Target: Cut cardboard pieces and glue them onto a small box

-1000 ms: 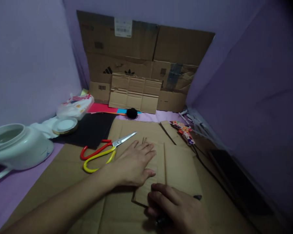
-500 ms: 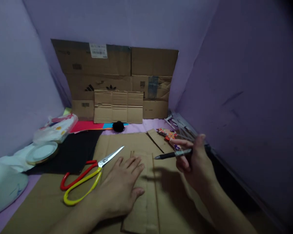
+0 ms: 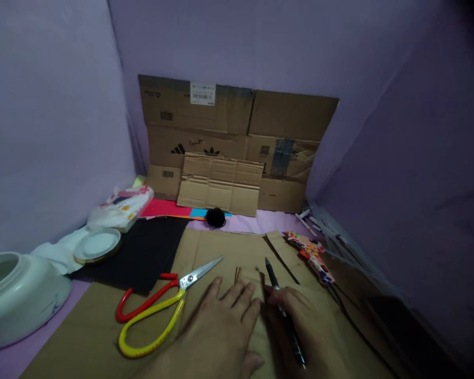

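My left hand (image 3: 227,329) lies flat with fingers spread on a narrow cardboard piece (image 3: 253,275), which rests on a larger cardboard sheet (image 3: 229,245). Close to that piece's right edge, my right hand (image 3: 306,318) grips a black pen (image 3: 273,277), its tip pointing away from me. Whether the right fingers touch the cardboard piece is hard to tell. Scissors (image 3: 187,281) with one red and one yellow handle lie to the left of my left hand, blades slightly apart. Both hands hide much of the narrow piece.
A patterned glue gun (image 3: 310,252) with a black cord lies at right, by a thin cardboard strip (image 3: 281,255). Black sheets (image 3: 150,247), a round lid (image 3: 97,245) and a white pot (image 3: 27,300) stand left. Behind are black yarn (image 3: 215,217) and upright cardboard (image 3: 288,116).
My right hand has come down and left with the pen, from above the sheet to the narrow piece's right edge. My left hand stays flat. The whole view has shifted.
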A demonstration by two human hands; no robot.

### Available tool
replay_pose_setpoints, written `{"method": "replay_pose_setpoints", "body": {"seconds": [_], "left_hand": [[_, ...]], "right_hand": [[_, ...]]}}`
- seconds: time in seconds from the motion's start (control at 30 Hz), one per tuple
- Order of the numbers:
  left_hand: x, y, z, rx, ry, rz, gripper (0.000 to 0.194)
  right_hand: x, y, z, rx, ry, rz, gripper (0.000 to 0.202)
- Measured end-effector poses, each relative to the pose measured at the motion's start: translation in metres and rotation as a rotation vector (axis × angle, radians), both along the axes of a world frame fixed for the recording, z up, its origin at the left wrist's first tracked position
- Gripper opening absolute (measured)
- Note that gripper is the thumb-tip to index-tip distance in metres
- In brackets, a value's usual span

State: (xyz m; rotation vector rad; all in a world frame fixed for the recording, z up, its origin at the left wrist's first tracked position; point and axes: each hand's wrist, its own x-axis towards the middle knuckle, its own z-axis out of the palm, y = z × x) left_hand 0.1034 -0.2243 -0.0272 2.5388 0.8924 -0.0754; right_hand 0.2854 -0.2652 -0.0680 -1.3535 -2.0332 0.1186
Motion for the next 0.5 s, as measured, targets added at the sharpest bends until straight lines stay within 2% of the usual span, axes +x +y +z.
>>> {"method": "replay_pose_setpoints", "body": {"seconds": [0.17,0.3,0.5], "left_hand": [[0.001,0.0,0.009,-0.03,0.055,0.013,0.065],[0.001,-0.002,0.014,-0.022,0.059,0.017,0.064],[-0.005,-0.007,0.011,0.033,0.016,0.012,0.062]], "right_hand": [[0.006,0.002,-0.004,-0.06,-0.058,0.051,0.018],[0.004,0.003,0.002,-0.052,-0.119,0.04,0.021],[-0.001,0.0,0.006,-0.091,-0.074,0.001,0.013]]}}
